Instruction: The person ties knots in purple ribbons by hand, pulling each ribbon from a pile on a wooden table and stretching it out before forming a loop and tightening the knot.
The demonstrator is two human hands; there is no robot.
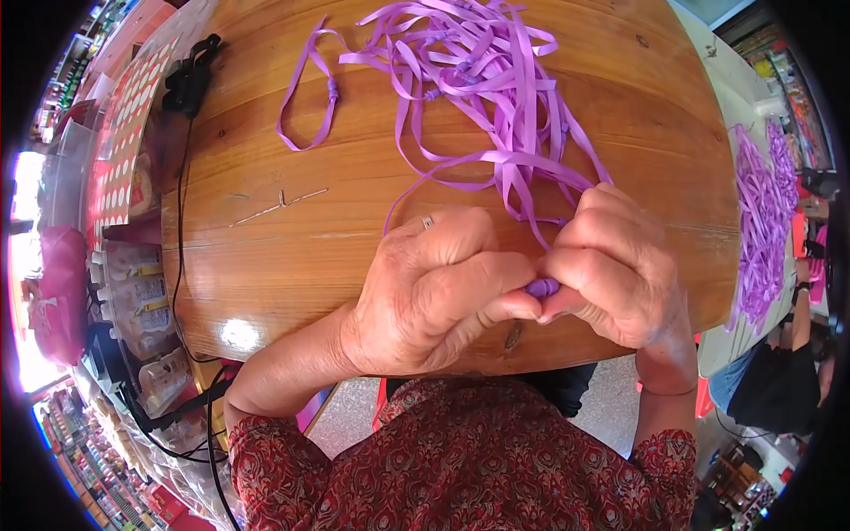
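My left hand (438, 296) and my right hand (613, 265) meet near the table's front edge, fingers closed. Between their thumbs and fingertips shows a small ridged purple knob (543, 288), a knot or bead on a purple ribbon (460, 161). The ribbon arcs up from behind my left hand and over toward my right. Just beyond my hands lies a tangled heap of similar purple ribbons (527, 84), several with the same kind of knob. A single looped ribbon (282, 115) rests apart to the left of the heap.
A thin metallic rod with a short crosspiece (282, 202) lies on the wooden table (292, 274). At left are a black cable (181, 230), a polka-dot box (133, 133) and packaged goods. More purple ribbons (763, 230) cover a side table at right, near another person (779, 380).
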